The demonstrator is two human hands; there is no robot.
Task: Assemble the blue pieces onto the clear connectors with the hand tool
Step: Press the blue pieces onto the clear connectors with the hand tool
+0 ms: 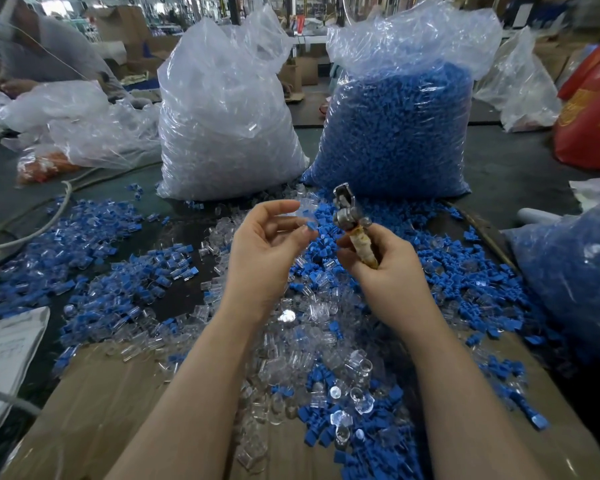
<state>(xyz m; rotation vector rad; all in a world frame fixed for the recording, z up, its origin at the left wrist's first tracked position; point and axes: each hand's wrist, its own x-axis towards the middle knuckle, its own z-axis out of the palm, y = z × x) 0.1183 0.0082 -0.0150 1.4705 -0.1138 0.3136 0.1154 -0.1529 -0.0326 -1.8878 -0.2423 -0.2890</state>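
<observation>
My left hand (264, 244) pinches a clear connector (305, 211) with a blue piece on it between thumb and fingertips, raised above the pile. Just to its right, my right hand (385, 268) grips the hand tool (352, 223) by its yellowish handle, with the metal head pointing up and away from me. Tool and connector are a small gap apart. Loose blue pieces (329, 244) and clear connectors (291, 341) lie mixed on the table beneath both hands.
A big bag of clear connectors (222, 109) and a big bag of blue pieces (402, 126) stand behind the pile. Assembled parts (94, 251) spread to the left. Flat cardboard (101, 410) lies at the front, another blue-filled bag (575, 271) at the right, cables (32, 216) at the left.
</observation>
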